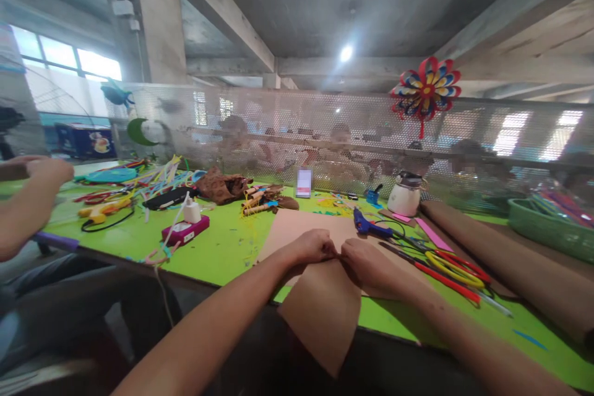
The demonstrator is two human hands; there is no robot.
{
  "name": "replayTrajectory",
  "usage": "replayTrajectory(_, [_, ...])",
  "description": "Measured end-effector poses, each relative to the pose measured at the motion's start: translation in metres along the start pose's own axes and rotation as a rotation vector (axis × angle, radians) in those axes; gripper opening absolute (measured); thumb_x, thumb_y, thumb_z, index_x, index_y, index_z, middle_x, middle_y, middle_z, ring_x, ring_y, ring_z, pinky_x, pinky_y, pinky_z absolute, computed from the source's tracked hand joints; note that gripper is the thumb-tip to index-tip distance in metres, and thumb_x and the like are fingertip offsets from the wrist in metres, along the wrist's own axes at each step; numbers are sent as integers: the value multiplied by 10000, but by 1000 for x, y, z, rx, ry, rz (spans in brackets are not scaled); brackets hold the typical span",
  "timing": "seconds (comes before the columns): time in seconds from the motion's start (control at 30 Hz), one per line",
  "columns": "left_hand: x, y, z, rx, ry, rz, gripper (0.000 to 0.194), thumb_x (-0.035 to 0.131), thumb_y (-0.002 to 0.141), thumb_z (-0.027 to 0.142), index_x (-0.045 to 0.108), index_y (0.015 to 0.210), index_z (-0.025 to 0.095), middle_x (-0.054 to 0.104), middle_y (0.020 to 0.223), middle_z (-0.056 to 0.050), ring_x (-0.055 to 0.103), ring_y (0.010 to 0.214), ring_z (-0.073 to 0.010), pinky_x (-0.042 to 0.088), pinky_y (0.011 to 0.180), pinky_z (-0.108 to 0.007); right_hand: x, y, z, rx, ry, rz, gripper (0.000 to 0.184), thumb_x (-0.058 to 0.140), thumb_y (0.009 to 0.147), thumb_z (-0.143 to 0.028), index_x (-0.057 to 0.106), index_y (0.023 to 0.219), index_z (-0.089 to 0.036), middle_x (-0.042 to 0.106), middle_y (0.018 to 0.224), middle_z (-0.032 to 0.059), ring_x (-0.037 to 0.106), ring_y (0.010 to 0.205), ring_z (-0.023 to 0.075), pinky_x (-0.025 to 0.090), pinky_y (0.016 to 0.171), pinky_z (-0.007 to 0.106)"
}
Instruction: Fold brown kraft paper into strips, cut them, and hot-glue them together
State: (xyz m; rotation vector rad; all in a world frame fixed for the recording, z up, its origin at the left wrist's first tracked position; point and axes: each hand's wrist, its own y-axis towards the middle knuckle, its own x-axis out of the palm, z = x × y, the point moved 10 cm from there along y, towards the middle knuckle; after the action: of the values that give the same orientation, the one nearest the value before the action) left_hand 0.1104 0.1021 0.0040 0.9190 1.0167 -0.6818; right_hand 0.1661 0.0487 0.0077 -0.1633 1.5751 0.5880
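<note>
Basically, everything is carried by the green tabletop [218, 253], w/ most supplies set toward the back and sides, prob. so the front can be worked at. At far right of frame, a long brown roll [487, 260] is laid slantwise, likely b/c of its length. At ctr, a flat brown sheet [288, 229] is spread beneath the work. Just below ctr, a brown paper piece [322, 312] is held by its top edge, the rest hanging past the near edge, seemingly so it isn't creased. Both hands, left hand [315, 246] and right hand [359, 257], are closed on it, pinching close together, prob. for control; exact fingertip contact can't be told. Right of ctr, a blue glue gun [371, 224] is laid near the right hand, prob. for quick reach. At mid-frame, a phone [304, 182] is stood upright, screen facing the worker.
</note>
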Motion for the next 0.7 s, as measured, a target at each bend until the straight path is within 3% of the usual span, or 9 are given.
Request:
replayTrajectory(0.2, [-4,-3,6,-21,62,-8,147,611,751,175,729,838,173,622,776,-35,542,733,-146,381,651,-219,4,-8,-2,-87,-18,49,74,534,793,-179,580,849,-161,560,869,74,509,752,180,318,638,277])
replayTrajectory(0.43, [-10,-7,5,-43,91,-27,165,595,729,118,707,841,160,656,819,-29,557,744,-134,398,671,-201,9,-11,13,-34,39,74,124,460,850,-119,569,810,-161,550,838,62,501,757,166,333,658,271])
replayTrajectory(0.7, [-14,-11,9,-25,143,-51,122,601,731,181,707,786,158,646,800,-53,551,713,-146,396,641,-219,10,-15,21,6,-6,95,110,471,860,-142,572,823,-166,563,847,64,499,772,175,319,654,282])
